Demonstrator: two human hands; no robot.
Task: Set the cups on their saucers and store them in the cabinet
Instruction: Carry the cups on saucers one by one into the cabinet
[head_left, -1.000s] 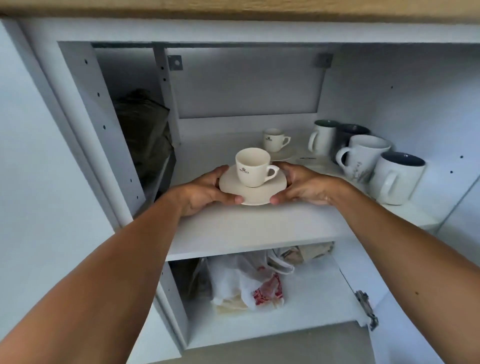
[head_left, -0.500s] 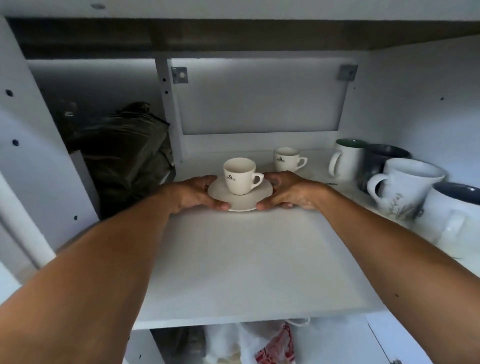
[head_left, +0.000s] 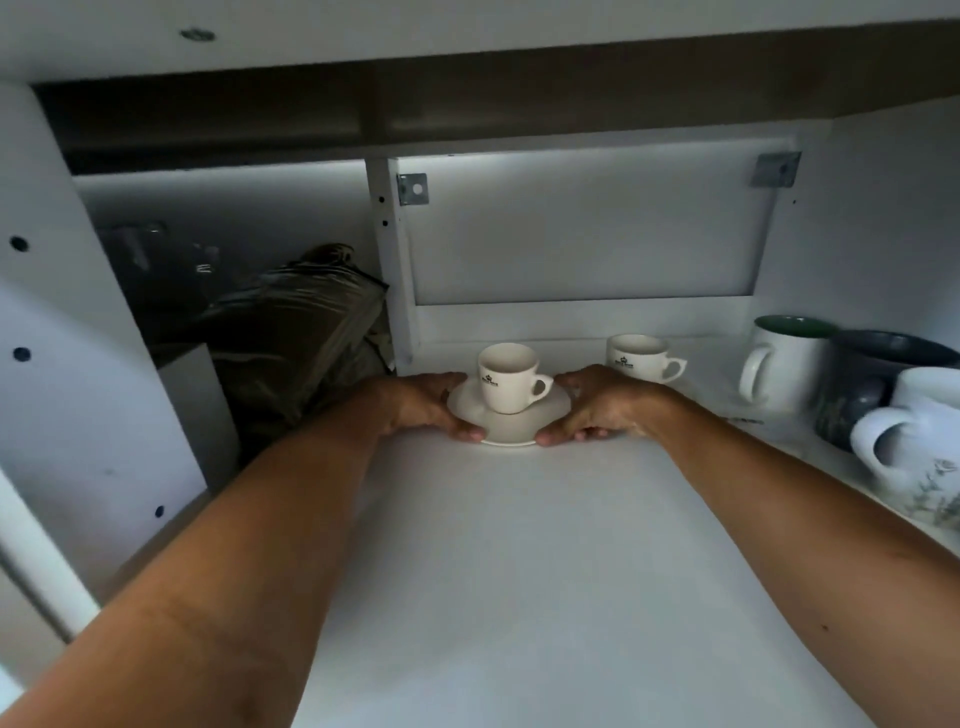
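Left hand (head_left: 423, 408) and right hand (head_left: 602, 410) clasped on opposite saucer (head_left: 514, 418) edges, cup (head_left: 511, 376) upright on it, far on shelf (head_left: 571, 571); second cup (head_left: 641, 358) just right.

Both hands, left hand (head_left: 426, 405) and right hand (head_left: 602, 410), are gripping the saucer (head_left: 511, 415) bearing an upright espresso cup (head_left: 511, 376) on the white cabinet shelf (head_left: 545, 571).
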